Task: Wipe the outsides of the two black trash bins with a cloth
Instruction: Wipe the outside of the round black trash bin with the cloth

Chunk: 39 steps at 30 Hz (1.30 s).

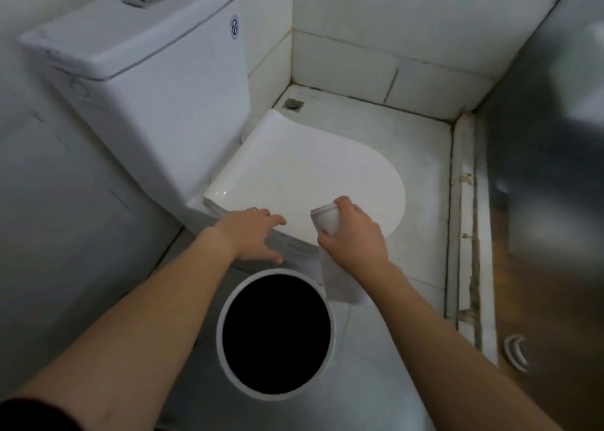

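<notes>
- The right hand (351, 234) grips a white cloth (327, 223) at 12 o'clock; the left hand (253, 236) hovers open, fingers spread, holding nothing.
- Only 1 bin (276, 334) shows, on the floor (376, 349) at 6 o'clock, beside the toilet (294, 175).
- Risk: pressing the wall could tip or slide an unsteadied bin; its dangling tail may drag.

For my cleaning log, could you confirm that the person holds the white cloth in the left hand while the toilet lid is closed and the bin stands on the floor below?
Not quite: the head view shows the right hand gripping the cloth. The left hand holds nothing. The toilet lid is closed, and the bin stands below.
</notes>
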Tool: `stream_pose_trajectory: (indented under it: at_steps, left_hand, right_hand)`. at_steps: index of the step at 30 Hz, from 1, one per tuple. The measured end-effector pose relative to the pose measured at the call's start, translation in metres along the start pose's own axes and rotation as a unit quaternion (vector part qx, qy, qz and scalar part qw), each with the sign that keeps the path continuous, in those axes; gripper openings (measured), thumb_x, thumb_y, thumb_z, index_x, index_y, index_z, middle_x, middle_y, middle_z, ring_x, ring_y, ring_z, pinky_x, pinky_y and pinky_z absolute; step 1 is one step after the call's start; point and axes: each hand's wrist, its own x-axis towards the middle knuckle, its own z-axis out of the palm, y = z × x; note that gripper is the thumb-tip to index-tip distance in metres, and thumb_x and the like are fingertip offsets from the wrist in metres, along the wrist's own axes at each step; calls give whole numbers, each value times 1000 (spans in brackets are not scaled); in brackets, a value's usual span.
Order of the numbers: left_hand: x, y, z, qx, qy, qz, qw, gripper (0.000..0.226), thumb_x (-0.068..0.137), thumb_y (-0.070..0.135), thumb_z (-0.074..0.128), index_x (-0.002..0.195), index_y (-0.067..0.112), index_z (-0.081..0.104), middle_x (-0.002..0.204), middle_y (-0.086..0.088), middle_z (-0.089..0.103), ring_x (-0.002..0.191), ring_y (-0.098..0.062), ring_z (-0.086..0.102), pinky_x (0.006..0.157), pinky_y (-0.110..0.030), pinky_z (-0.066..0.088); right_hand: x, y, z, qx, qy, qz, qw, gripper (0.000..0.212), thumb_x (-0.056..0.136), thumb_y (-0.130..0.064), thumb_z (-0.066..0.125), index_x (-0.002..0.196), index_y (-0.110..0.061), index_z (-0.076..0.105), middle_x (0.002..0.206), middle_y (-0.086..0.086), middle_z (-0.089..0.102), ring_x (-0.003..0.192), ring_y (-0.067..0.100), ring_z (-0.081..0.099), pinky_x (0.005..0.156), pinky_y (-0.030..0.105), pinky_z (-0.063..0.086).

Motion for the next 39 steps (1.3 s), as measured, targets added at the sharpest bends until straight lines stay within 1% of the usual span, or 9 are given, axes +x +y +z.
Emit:
stream_pose_trajectory:
  at_steps: [3,5,9,15,22,26,31,34,39]
  left_hand:
    - [14,-2,16,18,55,10,998,81,76,71,63,144,33,40,133,2,47,128,-21,42,100,-43,46]
    - [19,-5,22,26,89,12,996,78,77,70,63,142,33,42,130,3,48,126,-19,42,97,-42,47]
    - [22,-7,27,33,116,17,993,76,77,69,63,141,33,43,130,4,48,125,-18,42,95,-41,47]
    - [14,-8,32,30,124,24,992,80,77,70,63,143,32,39,132,4,46,126,-18,40,95,-41,47]
    - [-5,-3,34,20,130,30,991,82,76,70,64,144,32,38,135,4,48,128,-19,41,101,-42,44]
    - [-20,3,34,21,132,33,990,83,74,72,63,143,32,40,133,4,50,126,-18,43,99,-43,46]
    - [-35,8,34,28,126,28,991,82,75,72,62,143,31,40,133,4,51,126,-18,45,97,-41,46]
    - [-40,10,37,12,121,29,992,82,76,72,61,144,31,39,137,4,50,127,-18,45,98,-40,45]
    - [-49,15,49,-14,106,19,994,84,77,70,64,146,33,36,148,5,43,133,-19,43,104,-36,40]
  right_hand:
    - [4,10,17,-10,15,-10,1000,41,81,-33,60,117,-23,44,108,1,58,86,31,58,68,35,40]
    - [4,15,26,-12,27,-19,999,41,80,-34,60,117,-24,43,108,2,58,87,32,58,69,36,42]
    - [3,22,36,-4,49,-12,999,38,81,-35,59,114,-24,43,104,1,58,84,32,58,67,36,42]
    - [-2,21,41,-7,56,-5,998,36,82,-34,60,111,-23,42,102,0,57,81,29,55,66,35,39]
    - [-15,18,39,-21,68,-7,997,37,83,-34,58,114,-22,43,107,2,59,87,32,58,68,35,39]
    - [-23,16,35,-28,64,-3,998,37,83,-34,58,116,-21,44,108,4,58,90,34,58,70,36,40]
    - [-26,11,31,-33,57,-4,998,37,84,-35,58,116,-22,43,108,4,57,91,34,58,70,36,39]
    - [-25,6,31,-35,56,-8,998,37,84,-36,58,115,-22,43,109,4,58,92,35,58,70,36,39]
    - [-24,2,34,-36,47,-17,998,36,86,-39,57,115,-24,42,109,3,57,91,33,59,72,36,42]
